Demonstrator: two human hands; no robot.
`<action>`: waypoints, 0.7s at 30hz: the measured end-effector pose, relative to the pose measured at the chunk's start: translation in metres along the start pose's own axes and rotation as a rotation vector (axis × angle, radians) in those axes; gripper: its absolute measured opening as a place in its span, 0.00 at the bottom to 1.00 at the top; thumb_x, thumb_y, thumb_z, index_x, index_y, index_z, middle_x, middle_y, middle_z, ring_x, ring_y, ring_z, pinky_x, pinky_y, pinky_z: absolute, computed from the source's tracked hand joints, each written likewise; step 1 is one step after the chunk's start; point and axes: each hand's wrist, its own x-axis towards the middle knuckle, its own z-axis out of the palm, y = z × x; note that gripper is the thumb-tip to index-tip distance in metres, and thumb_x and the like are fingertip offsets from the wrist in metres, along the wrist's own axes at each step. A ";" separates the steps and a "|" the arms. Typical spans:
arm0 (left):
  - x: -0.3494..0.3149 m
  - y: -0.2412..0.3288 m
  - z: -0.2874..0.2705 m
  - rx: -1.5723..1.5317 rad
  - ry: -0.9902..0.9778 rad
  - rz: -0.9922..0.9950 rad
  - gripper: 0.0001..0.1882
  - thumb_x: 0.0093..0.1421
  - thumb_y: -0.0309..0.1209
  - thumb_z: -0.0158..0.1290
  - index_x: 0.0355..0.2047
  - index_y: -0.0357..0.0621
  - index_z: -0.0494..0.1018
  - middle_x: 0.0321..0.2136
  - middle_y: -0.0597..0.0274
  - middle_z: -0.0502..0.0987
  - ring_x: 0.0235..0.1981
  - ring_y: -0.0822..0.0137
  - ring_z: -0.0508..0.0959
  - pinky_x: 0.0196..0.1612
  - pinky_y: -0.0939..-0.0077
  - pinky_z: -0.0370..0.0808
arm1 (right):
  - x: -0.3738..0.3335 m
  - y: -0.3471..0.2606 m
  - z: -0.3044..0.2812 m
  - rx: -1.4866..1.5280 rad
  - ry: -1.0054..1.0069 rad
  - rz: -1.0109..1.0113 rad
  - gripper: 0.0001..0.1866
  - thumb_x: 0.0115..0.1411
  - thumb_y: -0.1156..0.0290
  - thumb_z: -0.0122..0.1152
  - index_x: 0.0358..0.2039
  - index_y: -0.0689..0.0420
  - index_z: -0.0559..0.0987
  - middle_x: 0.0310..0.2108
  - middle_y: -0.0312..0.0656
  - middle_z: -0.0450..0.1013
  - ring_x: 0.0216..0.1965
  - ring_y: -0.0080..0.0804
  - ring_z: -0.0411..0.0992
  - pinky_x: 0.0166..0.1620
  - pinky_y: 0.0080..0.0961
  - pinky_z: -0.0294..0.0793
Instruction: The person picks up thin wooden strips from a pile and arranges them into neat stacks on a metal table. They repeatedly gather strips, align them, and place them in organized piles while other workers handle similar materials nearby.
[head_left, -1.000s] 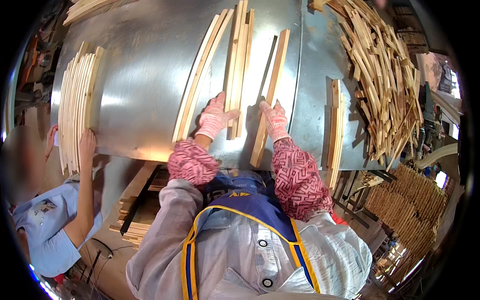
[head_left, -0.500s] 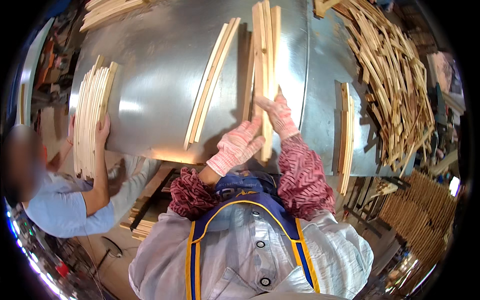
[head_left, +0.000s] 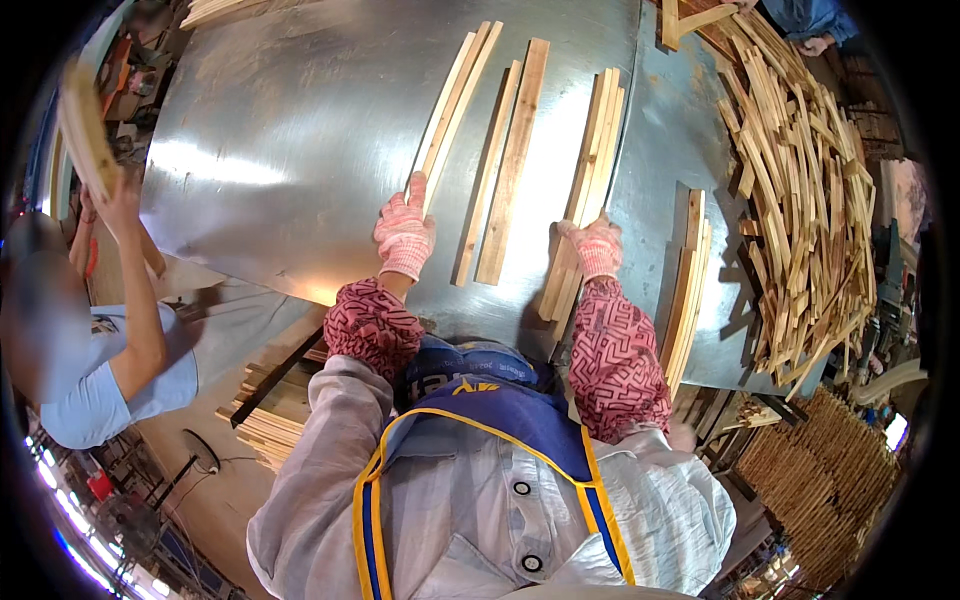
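Observation:
My left hand [head_left: 404,234], in a pink-and-white knit glove, closes around the near end of a narrow group of wooden strips [head_left: 456,95] lying on the metal tabletop. My right hand [head_left: 594,247], gloved the same way, grips another small bundle of wooden strips [head_left: 597,150] to the right, near a seam in the metal. Between my hands lie two separate pieces: a thin wooden strip [head_left: 489,170] and a wider, browner strip [head_left: 514,160]. Neither hand touches these two.
A large loose heap of strips [head_left: 800,220] covers the table's right side. A short bundle [head_left: 686,285] overhangs the front edge right of my arm. At left, a co-worker [head_left: 120,330] raises a wooden bundle [head_left: 85,130]. Stacked wood [head_left: 270,410] sits below the table.
My hands have moved apart from the bundle they shared. My right hand has a bundle farther right; my left hand has reached the left group. The co-worker has lifted wood off the table.

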 end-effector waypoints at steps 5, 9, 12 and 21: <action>0.001 -0.002 -0.012 -0.207 -0.080 -0.056 0.52 0.55 0.56 0.54 0.70 0.56 0.36 0.65 0.50 0.56 0.64 0.50 0.60 0.64 0.59 0.61 | -0.020 -0.041 -0.002 0.085 0.298 -0.454 0.52 0.53 0.37 0.59 0.67 0.59 0.53 0.61 0.58 0.62 0.57 0.52 0.67 0.58 0.38 0.69; 0.005 -0.010 -0.013 -0.409 -0.122 0.008 0.59 0.52 0.64 0.52 0.70 0.47 0.34 0.67 0.49 0.54 0.65 0.47 0.58 0.65 0.59 0.58 | -0.019 -0.101 0.055 0.446 -0.112 -0.316 0.52 0.57 0.35 0.52 0.68 0.64 0.50 0.59 0.64 0.63 0.59 0.54 0.66 0.58 0.37 0.68; -0.003 0.002 -0.020 -0.266 -0.186 0.087 0.65 0.47 0.68 0.55 0.70 0.43 0.34 0.66 0.42 0.53 0.66 0.46 0.57 0.65 0.59 0.57 | -0.030 -0.125 0.088 0.752 -0.172 -0.350 0.48 0.57 0.40 0.58 0.67 0.62 0.56 0.61 0.58 0.63 0.63 0.50 0.62 0.61 0.30 0.64; 0.015 0.050 -0.013 -0.164 0.053 -0.015 0.60 0.43 0.56 0.64 0.66 0.42 0.42 0.55 0.41 0.62 0.57 0.49 0.65 0.58 0.59 0.65 | -0.022 -0.067 0.093 0.493 -0.104 -0.615 0.33 0.64 0.43 0.48 0.62 0.53 0.68 0.50 0.50 0.75 0.54 0.47 0.70 0.56 0.35 0.65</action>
